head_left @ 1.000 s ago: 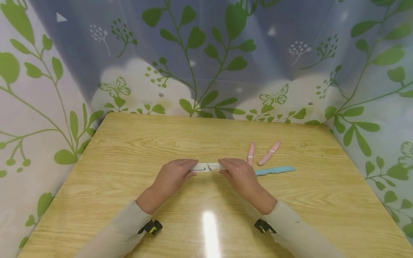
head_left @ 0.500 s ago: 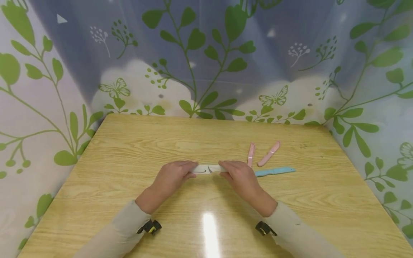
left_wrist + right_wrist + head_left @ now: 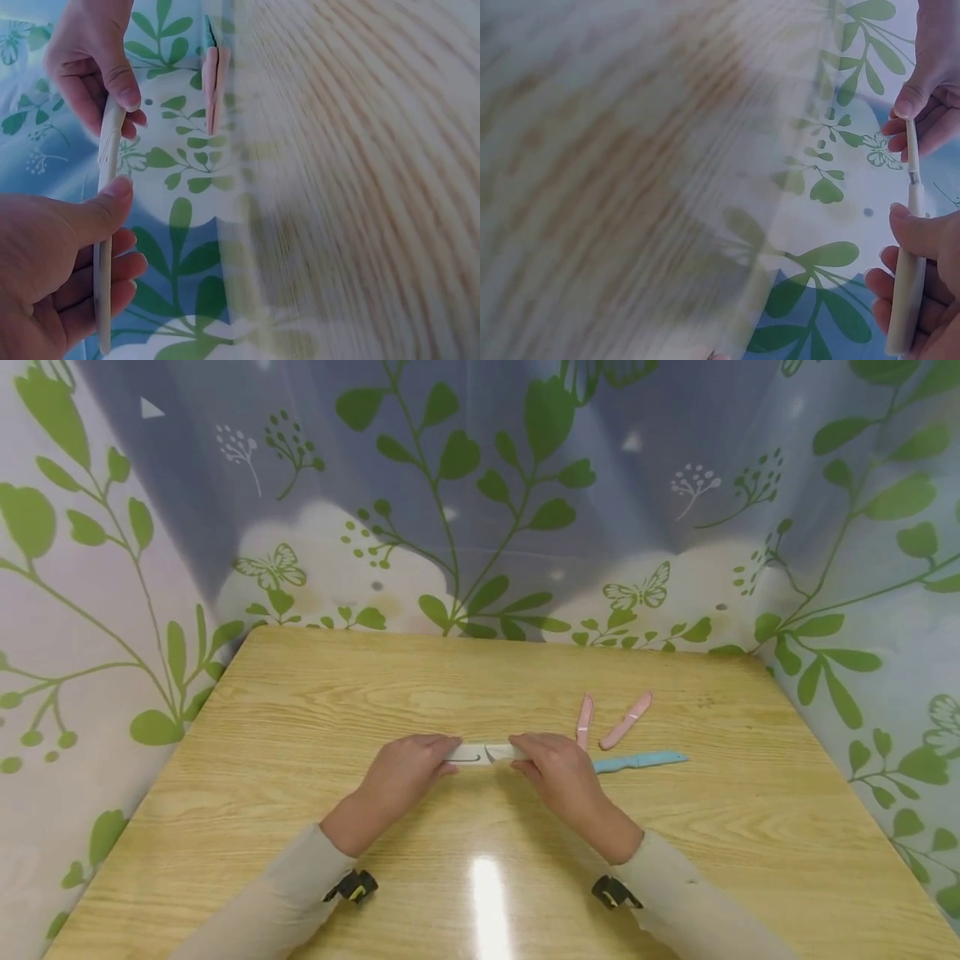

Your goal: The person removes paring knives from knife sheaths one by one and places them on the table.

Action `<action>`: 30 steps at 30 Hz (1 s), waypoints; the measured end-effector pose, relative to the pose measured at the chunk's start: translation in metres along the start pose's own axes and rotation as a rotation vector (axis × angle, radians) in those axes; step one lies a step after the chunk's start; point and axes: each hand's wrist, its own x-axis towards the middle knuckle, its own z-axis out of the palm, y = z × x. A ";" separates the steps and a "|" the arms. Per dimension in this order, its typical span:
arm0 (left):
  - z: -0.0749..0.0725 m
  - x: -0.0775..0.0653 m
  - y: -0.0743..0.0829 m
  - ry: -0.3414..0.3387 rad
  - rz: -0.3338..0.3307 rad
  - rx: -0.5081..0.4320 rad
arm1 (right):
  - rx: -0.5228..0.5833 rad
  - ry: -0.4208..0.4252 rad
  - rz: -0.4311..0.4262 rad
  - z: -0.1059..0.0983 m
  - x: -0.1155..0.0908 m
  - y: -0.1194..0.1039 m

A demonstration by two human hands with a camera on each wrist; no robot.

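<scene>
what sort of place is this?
Likely a small curtained-off indoor work nook: a wood-grain table with leaf-print cloth behind and on both sides, and a light's glare on the tabletop.

Two pink knives (image 3: 627, 722), blue knife (image 3: 647, 761), leafy curtain (image 3: 517, 552)

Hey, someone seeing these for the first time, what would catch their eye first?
Probably the green leaf-print cloth behind and beside the wooden table. Next, the slim white item held by the left hand and right hand in front. Then two pink pieces and a blue one on the table's right side.
</scene>
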 end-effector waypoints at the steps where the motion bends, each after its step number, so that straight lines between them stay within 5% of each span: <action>1: -0.001 0.000 0.000 -0.001 -0.002 -0.002 | 0.000 0.004 -0.004 0.000 -0.001 0.000; 24: 0.006 -0.003 -0.002 -0.048 -0.001 -0.007 | 0.025 -0.021 0.009 0.003 -0.005 0.001; 30: 0.000 -0.005 -0.008 -0.009 -0.031 -0.020 | 0.036 -0.014 0.059 -0.002 -0.004 0.007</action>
